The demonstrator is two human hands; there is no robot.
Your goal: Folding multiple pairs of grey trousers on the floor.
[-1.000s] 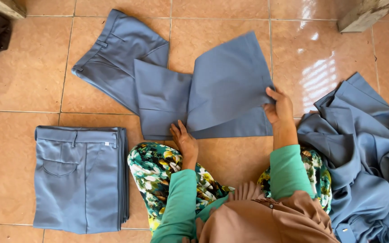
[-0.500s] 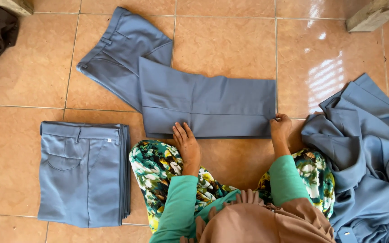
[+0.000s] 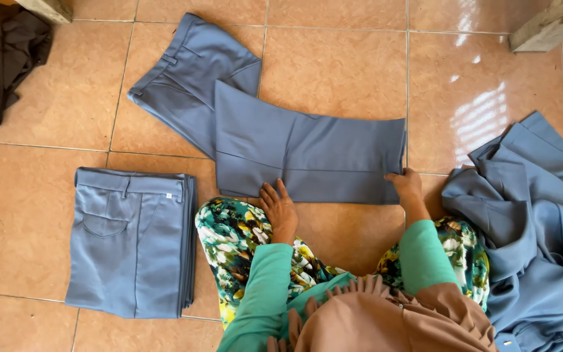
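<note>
- A tiled floor (image 3: 360, 72) of glossy orange-brown squares is carrying everything in view.
- A loose heap of grey-blue garments (image 3: 535, 221) is lying at the right, just beside the person's knee.
- A pair of grey-blue trousers (image 3: 275, 130) is lying spread in the middle, waistband pointing to the upper left, legs folded back across to the right.
- A folded stack of trousers (image 3: 131, 241) is sitting at the lower left, apart from the spread pair.
- A dark cloth (image 3: 1, 58) is bunching in the upper left corner.
- The left hand (image 3: 278, 208) is pressing flat, fingers spread and grasping nothing, on the near edge of the folded legs.
- The right hand (image 3: 404, 186) is pinching the hem corner at the right end.
</note>
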